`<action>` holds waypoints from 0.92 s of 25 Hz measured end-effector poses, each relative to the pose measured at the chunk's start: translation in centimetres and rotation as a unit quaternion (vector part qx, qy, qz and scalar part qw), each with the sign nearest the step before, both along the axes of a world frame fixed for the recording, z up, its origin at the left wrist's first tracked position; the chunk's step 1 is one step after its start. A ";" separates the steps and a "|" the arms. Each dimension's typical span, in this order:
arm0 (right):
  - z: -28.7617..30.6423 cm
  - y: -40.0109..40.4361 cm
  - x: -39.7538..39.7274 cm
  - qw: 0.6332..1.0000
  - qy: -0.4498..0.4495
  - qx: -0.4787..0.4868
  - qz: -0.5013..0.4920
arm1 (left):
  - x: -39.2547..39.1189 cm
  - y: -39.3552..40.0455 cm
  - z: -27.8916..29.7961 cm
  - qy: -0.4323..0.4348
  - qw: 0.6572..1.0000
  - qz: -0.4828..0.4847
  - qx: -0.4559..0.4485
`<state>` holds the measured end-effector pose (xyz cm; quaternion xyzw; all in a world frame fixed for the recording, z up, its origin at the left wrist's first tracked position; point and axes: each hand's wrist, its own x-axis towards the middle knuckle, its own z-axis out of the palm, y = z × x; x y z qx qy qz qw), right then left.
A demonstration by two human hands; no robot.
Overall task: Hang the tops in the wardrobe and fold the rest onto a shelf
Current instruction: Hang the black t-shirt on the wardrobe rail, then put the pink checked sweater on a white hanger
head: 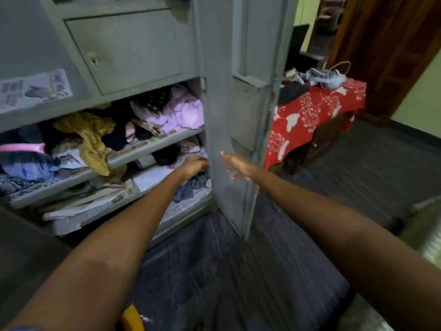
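Clothing point(191, 187), dark blue, on lower shelf point(186, 209) of grey wardrobe point(124, 51), at the shelf's right end, lying on newspaper lining. Left hand point(194, 167) reached into that shelf, fingers curled down onto the dark cloth; whether pinching it or only pressing, cannot tell, fingertips hidden. Right hand point(236, 166) just right of the left, fingers spread and straight, held against the inner face of the open wardrobe door point(226, 115), gripping nothing. Upper shelf point(152, 144) crammed with loose garments: pink bundle point(176, 111) at right, mustard cloth point(93, 137) hanging over the shelf edge at centre, blue and pink pieces at left. Closed locker panel point(124, 48) with keyhole above the shelves. Far right, beyond the door: table under red floral cloth point(315, 115), pale blue items heaped on its far end. Dark floor point(238, 271) nearest, yellow object point(132, 318) at the bottom edge
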<state>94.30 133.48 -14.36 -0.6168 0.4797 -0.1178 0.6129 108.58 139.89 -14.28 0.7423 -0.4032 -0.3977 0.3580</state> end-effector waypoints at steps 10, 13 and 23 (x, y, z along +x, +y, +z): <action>-5.4 -2.4 -27.0 0.969 -0.017 0.042 -0.241 | -26.4 -7.1 -5.1 0.028 0.990 -0.140 0.008; -5.7 -4.5 -35.2 0.939 -0.005 0.004 -0.345 | -33.6 -11.6 -4.7 0.005 0.979 -0.205 -0.005; -7.6 -16.4 -57.9 0.815 0.005 -0.009 -0.579 | -56.3 -31.3 -5.9 0.003 0.920 -0.392 -0.015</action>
